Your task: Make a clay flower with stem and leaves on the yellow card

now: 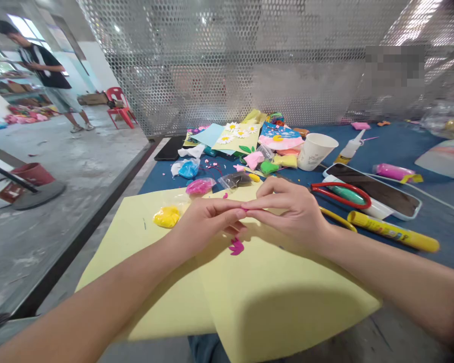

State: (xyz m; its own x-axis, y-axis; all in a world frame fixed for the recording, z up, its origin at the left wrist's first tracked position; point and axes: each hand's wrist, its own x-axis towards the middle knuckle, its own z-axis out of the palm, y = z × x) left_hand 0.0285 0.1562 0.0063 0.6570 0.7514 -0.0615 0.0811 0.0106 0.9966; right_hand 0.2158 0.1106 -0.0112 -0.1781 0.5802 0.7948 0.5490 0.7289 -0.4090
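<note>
My left hand [206, 217] and my right hand [293, 205] meet fingertip to fingertip above the yellow paper [166, 297]. Between their pinched thumbs and forefingers is a tiny piece of magenta modelling clay [245, 207], mostly covered by the fingers. On the paper just below lies a small magenta clay shape [236, 247] with pointed lobes, like petals. Left of my left hand sits yellow clay [167, 217] in a clear bag. Beyond the hands are a bag of magenta clay [200, 186] and a bag of dark clay [237, 179].
On the right lie red-handled scissors [342, 195], a phone [378, 187], a yellow tube [393, 231] and a glue bottle [350, 147]. A paper cup [317, 152] stands before daisy-decorated paper [239, 135]. Perforated metal [227, 60] rises behind. Another person [47, 70] stands far left.
</note>
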